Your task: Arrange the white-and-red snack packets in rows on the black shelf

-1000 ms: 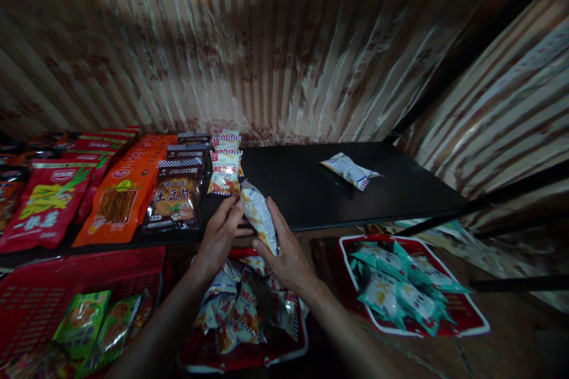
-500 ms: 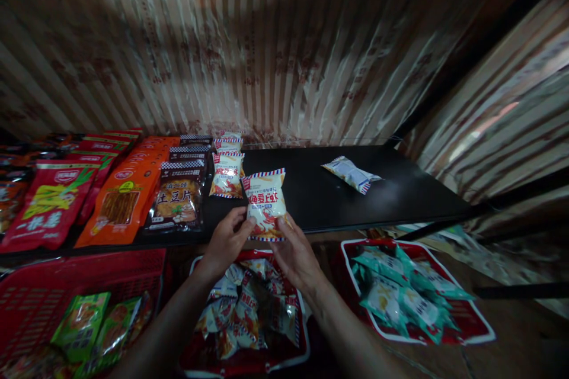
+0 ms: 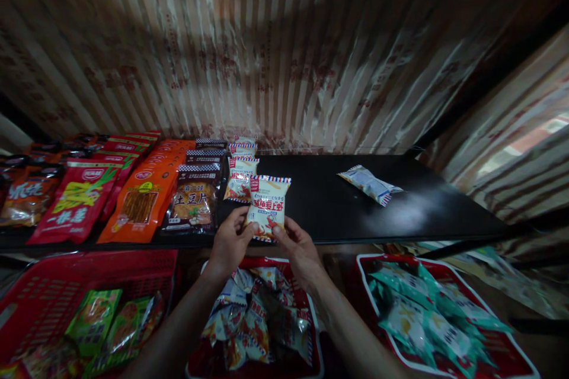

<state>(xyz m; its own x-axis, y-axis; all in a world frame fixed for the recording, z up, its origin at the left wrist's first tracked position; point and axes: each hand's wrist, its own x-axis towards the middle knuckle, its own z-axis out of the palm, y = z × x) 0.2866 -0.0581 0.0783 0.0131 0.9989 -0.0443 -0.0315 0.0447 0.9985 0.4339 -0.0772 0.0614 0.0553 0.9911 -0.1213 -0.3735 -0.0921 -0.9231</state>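
Observation:
Between my two hands I hold a white snack bag (image 3: 268, 204) with red lettering and striped red-and-blue ends, upright at the shelf's front edge. My left hand (image 3: 232, 243) grips its lower left side, thumb on the front. My right hand (image 3: 299, 244) pinches the lower right corner the same way. Just behind and left of it, a row of matching snack bags (image 3: 240, 174) runs back along the black shelf (image 3: 306, 198). Under my hands, a red basket with a white rim (image 3: 320, 355) contains several more such bags.
Left on the shelf stand dark brown packs (image 3: 194, 201), orange packs (image 3: 138, 204) and red packs (image 3: 82, 195). One snack bag (image 3: 370, 183) lies flat to the right. Below are a red basket (image 3: 133, 266) with green packs and another basket (image 3: 518, 346) with teal bags.
The view has shifted left, so the shelf and baskets appear further right. The held bag stands straighter and closer in front of the row; both hands still hold it.

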